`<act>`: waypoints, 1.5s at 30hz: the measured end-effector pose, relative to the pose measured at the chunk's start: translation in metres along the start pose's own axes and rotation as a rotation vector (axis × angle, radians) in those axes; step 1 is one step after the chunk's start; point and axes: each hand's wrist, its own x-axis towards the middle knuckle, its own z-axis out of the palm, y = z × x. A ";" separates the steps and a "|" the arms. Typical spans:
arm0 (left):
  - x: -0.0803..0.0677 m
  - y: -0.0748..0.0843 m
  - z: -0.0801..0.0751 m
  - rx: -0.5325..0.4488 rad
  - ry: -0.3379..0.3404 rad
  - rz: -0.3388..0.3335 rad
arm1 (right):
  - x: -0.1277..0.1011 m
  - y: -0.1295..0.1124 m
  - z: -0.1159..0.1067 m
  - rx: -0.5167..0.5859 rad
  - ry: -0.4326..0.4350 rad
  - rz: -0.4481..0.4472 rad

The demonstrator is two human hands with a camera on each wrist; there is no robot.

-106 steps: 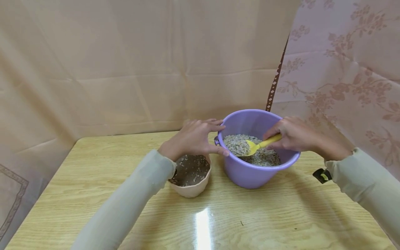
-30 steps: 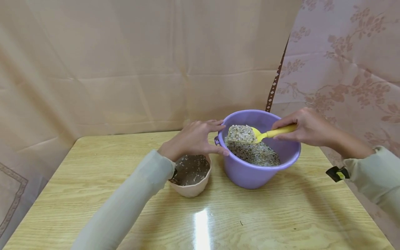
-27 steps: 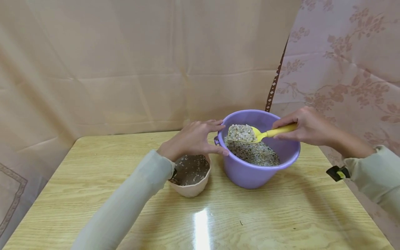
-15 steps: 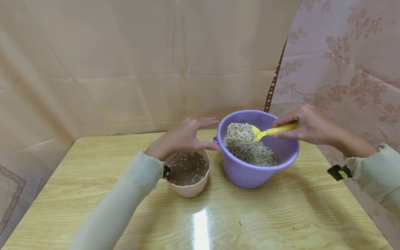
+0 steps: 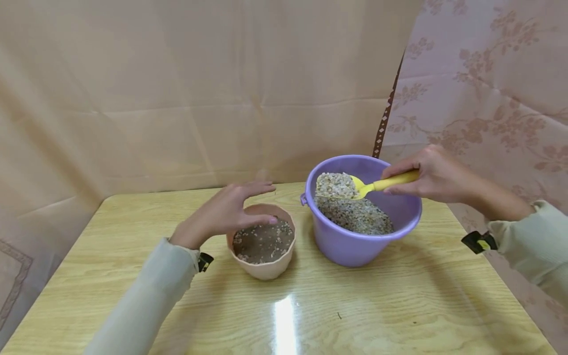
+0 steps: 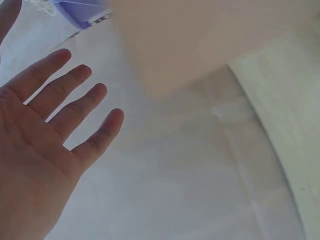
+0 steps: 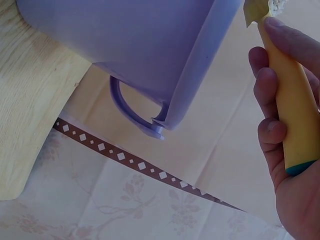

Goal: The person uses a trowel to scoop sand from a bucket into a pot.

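My right hand point(image 5: 437, 175) grips the yellow handle of a small trowel point(image 5: 381, 185), its fingers wrapped round it in the right wrist view. Pale gravel point(image 5: 336, 185) is heaped on the trowel's blade, above the inside of a purple bucket point(image 5: 350, 249). More gravel point(image 5: 359, 217) lies in the bucket. My left hand point(image 5: 226, 209), holding nothing, is over the left and back rim of a pale pink pot point(image 5: 266, 271). Its fingers are spread apart in the left wrist view. Brown soil point(image 5: 262, 244) with scattered light grains shows inside the pot.
Pot and bucket stand side by side on a wood-grain table point(image 5: 133, 276). A beige curtain point(image 5: 186, 98) hangs behind the table, and a floral pink cloth point(image 5: 497, 108) at the right. The bucket's purple handle point(image 7: 127, 110) hangs down its far side.
The left hand has let go of the bucket's rim and moved left over the pot. The right hand has lifted the loaded trowel off the gravel and shifted it slightly left.
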 end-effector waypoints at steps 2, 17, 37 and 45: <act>-0.009 -0.005 0.003 -0.002 0.001 -0.038 | 0.000 0.000 0.001 0.011 0.005 -0.005; -0.056 -0.021 0.024 0.010 0.020 -0.091 | 0.004 -0.011 0.001 0.047 0.001 0.002; -0.086 -0.042 0.033 -0.052 0.236 -0.038 | 0.022 -0.030 0.010 0.008 -0.026 -0.096; -0.090 -0.048 0.036 -0.051 0.305 0.040 | 0.029 -0.036 0.017 0.067 -0.043 -0.125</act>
